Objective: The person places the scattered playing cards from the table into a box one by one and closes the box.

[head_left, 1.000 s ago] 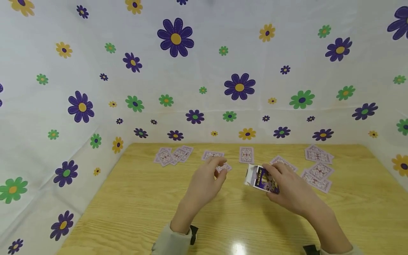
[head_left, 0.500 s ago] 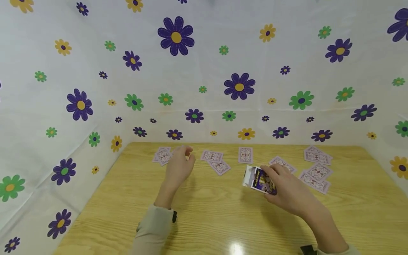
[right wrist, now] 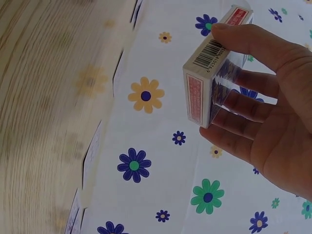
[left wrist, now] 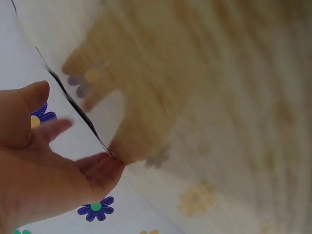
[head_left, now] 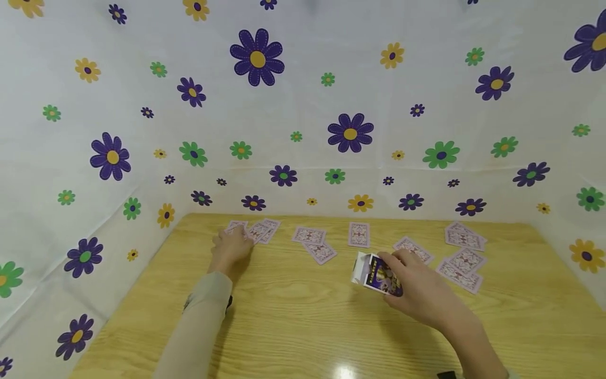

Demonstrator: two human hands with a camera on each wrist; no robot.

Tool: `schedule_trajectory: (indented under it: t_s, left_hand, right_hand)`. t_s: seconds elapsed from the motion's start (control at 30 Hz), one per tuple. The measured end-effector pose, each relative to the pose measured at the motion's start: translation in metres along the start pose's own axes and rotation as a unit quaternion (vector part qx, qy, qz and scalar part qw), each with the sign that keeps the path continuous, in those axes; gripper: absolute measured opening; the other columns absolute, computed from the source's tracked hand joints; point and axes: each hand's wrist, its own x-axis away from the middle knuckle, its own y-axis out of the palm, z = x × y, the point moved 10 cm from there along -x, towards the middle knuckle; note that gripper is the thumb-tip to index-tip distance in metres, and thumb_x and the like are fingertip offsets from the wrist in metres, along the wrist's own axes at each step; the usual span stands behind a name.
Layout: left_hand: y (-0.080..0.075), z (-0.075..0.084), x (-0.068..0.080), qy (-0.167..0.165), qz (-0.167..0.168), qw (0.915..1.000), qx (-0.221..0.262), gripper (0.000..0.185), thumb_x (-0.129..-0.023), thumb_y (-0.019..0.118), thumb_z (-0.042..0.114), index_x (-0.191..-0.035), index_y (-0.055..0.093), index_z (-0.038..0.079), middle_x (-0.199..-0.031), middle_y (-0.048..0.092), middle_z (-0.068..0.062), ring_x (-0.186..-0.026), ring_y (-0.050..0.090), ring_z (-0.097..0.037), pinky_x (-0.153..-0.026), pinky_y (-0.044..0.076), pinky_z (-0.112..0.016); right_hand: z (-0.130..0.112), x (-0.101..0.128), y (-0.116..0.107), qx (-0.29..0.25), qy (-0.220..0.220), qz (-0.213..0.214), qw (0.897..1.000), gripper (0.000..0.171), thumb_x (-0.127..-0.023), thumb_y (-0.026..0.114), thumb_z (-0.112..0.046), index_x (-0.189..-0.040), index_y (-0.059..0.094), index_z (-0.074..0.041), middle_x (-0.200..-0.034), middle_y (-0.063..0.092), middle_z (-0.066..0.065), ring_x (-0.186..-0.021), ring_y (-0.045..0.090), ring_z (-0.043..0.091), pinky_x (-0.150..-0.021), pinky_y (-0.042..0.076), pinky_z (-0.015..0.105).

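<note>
The left hand [head_left: 231, 247], thumb apart and gripping nothing visible, meets playing cards [head_left: 259, 231] at the tabletop's [head_left: 293, 321] eleven o'clock; the right hand [head_left: 423, 292] grips the card box [head_left: 382, 276] at two. Tipping its unfastened flap [head_left: 361, 267] downward could spill any contents.

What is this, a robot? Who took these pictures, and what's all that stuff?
No robot here, just a person's two bare hands! A camera on the head took the wide picture, looking forward and down. A camera on each wrist took the close, tilted ones. Playing cards lie on the wooden table, patterned backs up, some overlapping. Behind hangs a flowery cloth. The right hand holds a playing-card box with its flap open. The left hand is down at the leftmost cards.
</note>
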Motion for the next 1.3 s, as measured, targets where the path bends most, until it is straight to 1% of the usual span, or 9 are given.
schedule_trajectory:
  t_s: [0.13,0.33,0.5,0.6,0.8,0.9,1.03,1.17,1.3]
  left_hand:
    - [0.003,0.0,0.0,0.013,-0.018,0.9989,-0.042,0.056,-0.101,0.043,0.031,-0.149,0.04,0.003,-0.139,0.032,-0.042,-0.124,0.028,-0.06,-0.098,0.031,-0.071]
    - [0.005,0.017,0.006,0.041,-0.023,0.9982,-0.037,0.039,-0.097,0.051,0.023,-0.131,0.054,0.004,-0.131,0.043,-0.035,-0.119,0.033,-0.054,-0.096,0.034,-0.07]
    - [0.012,0.026,0.006,0.063,-0.027,0.9967,-0.043,0.026,-0.091,0.057,0.01,-0.116,0.059,0.004,-0.12,0.048,-0.025,-0.111,0.037,-0.045,-0.092,0.038,-0.06]
    - [0.015,0.027,0.005,0.066,-0.029,0.997,-0.029,0.03,-0.088,0.062,0.005,-0.116,0.057,0.001,-0.116,0.047,-0.023,-0.108,0.037,-0.042,-0.09,0.039,-0.055]
    - [0.006,0.011,0.015,-0.008,-0.023,0.9995,-0.02,0.061,-0.087,0.072,0.024,-0.127,0.043,-0.011,-0.114,0.046,-0.032,-0.104,0.041,-0.045,-0.092,0.041,-0.059]
    - [0.005,0.007,0.021,-0.021,-0.039,0.9989,-0.016,0.069,-0.087,0.073,0.03,-0.128,0.039,-0.014,-0.114,0.048,-0.034,-0.103,0.044,-0.044,-0.094,0.041,-0.061]
    - [0.005,0.008,0.027,-0.018,-0.061,0.9979,0.0,0.073,-0.086,0.075,0.031,-0.129,0.037,-0.015,-0.112,0.05,-0.032,-0.103,0.045,-0.044,-0.098,0.04,-0.061]
    - [0.006,0.009,0.028,-0.013,-0.066,0.9974,0.024,0.068,-0.084,0.077,0.025,-0.127,0.039,-0.012,-0.109,0.052,-0.027,-0.1,0.046,-0.04,-0.096,0.042,-0.057]
    - [0.003,0.018,0.028,0.037,-0.048,0.9968,0.052,0.052,-0.079,0.073,0.004,-0.119,0.042,-0.01,-0.102,0.056,-0.024,-0.089,0.052,-0.032,-0.084,0.049,-0.043]
  right_hand:
    - [-0.002,-0.001,0.0,-0.001,-0.007,0.004,1.0,0.073,-0.075,0.086,-0.021,-0.139,0.053,-0.004,-0.119,0.058,0.013,-0.096,0.059,0.021,-0.077,0.056,0.035]
    - [-0.002,-0.001,-0.001,0.007,-0.011,0.004,1.0,0.074,-0.075,0.086,-0.021,-0.138,0.053,-0.003,-0.12,0.057,0.014,-0.097,0.06,0.023,-0.078,0.057,0.037]
    - [-0.003,-0.001,-0.001,0.011,-0.012,0.005,1.0,0.073,-0.075,0.086,-0.02,-0.138,0.054,-0.003,-0.118,0.058,0.013,-0.095,0.059,0.021,-0.076,0.056,0.035]
    - [-0.003,0.0,-0.002,0.011,-0.014,0.009,1.0,0.072,-0.074,0.086,-0.02,-0.137,0.055,-0.003,-0.117,0.058,0.012,-0.093,0.058,0.019,-0.074,0.055,0.033]
    - [-0.004,0.0,-0.002,0.007,-0.017,0.013,1.0,0.072,-0.075,0.086,-0.021,-0.137,0.055,-0.002,-0.116,0.058,0.012,-0.092,0.057,0.018,-0.073,0.054,0.032]
    - [-0.004,0.0,-0.004,0.002,-0.017,0.012,1.0,0.071,-0.075,0.086,-0.02,-0.137,0.055,-0.002,-0.115,0.058,0.012,-0.091,0.057,0.018,-0.073,0.054,0.033]
    - [-0.004,0.0,-0.005,-0.005,-0.012,0.005,1.0,0.07,-0.076,0.085,-0.02,-0.136,0.055,-0.003,-0.116,0.057,0.012,-0.091,0.057,0.018,-0.074,0.054,0.034]
    - [-0.004,0.001,-0.005,-0.008,-0.01,0.006,1.0,0.071,-0.075,0.085,-0.02,-0.137,0.054,-0.003,-0.117,0.058,0.013,-0.091,0.058,0.019,-0.074,0.054,0.034]
    - [-0.004,0.001,-0.004,-0.006,-0.01,0.01,1.0,0.071,-0.074,0.086,-0.019,-0.136,0.055,-0.003,-0.115,0.058,0.012,-0.09,0.058,0.019,-0.073,0.054,0.033]
